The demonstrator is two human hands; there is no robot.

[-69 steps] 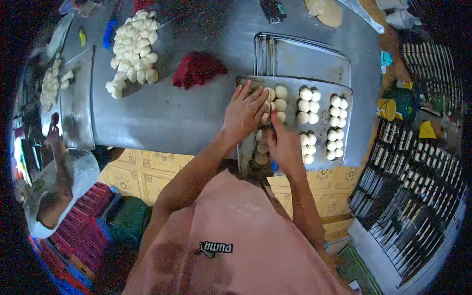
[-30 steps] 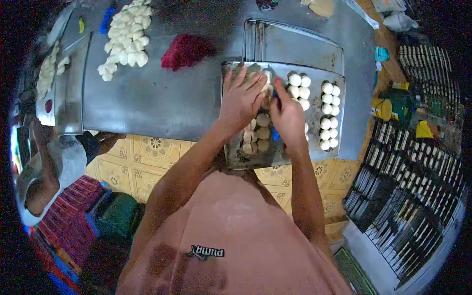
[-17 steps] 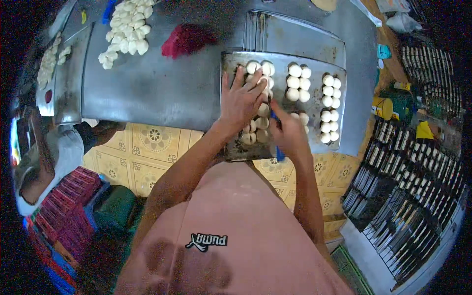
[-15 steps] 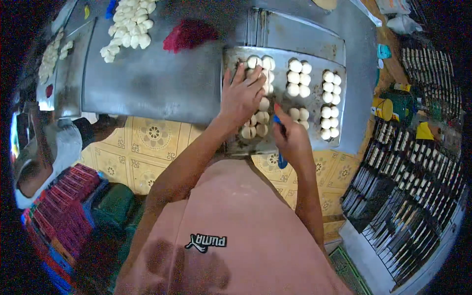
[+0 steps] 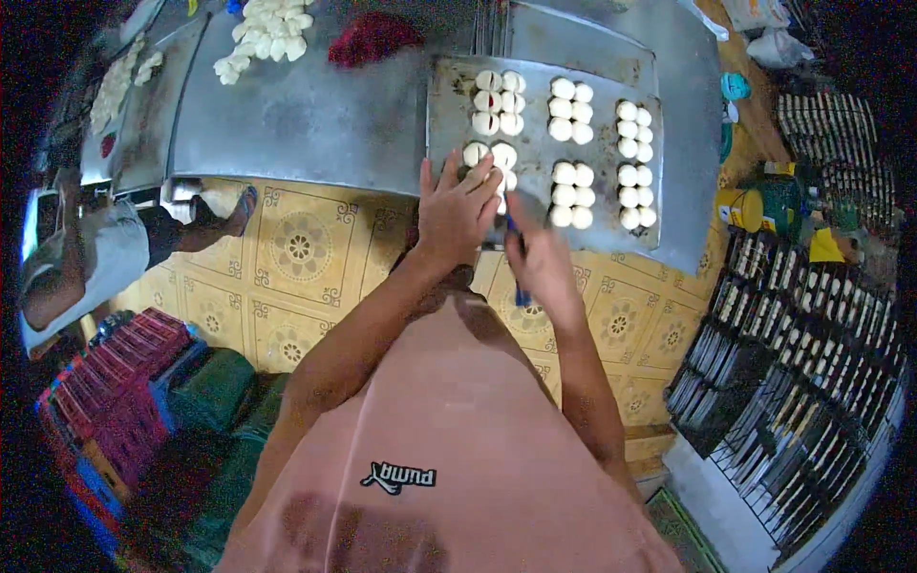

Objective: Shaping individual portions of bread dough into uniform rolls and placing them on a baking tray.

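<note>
A worn metal tray (image 5: 530,115) holds several clusters of pale dough balls (image 5: 571,110) at the table's front edge. The far left cluster (image 5: 487,103) has slits, some showing red inside. My left hand (image 5: 454,210) lies over the near left cluster (image 5: 501,158), fingers spread, resting on or just beside the balls. Just right of it, my right hand (image 5: 540,253) grips a blue-handled tool (image 5: 522,291) pointed at that same cluster; its working end is hidden by my fingers.
A metal table (image 5: 287,134) carries loose dough pieces (image 5: 267,38), a dark red heap (image 5: 373,40) and stacked trays (image 5: 583,38). A co-worker (image 5: 91,277) is at left above plastic crates (image 5: 124,363). At right stand loaded racks (image 5: 783,344) and a yellow bucket (image 5: 740,210).
Both hands have moved from the far left cluster toward me, onto the near left one, leaving the far cluster's slits visible. The table and tray sit higher in the view.
</note>
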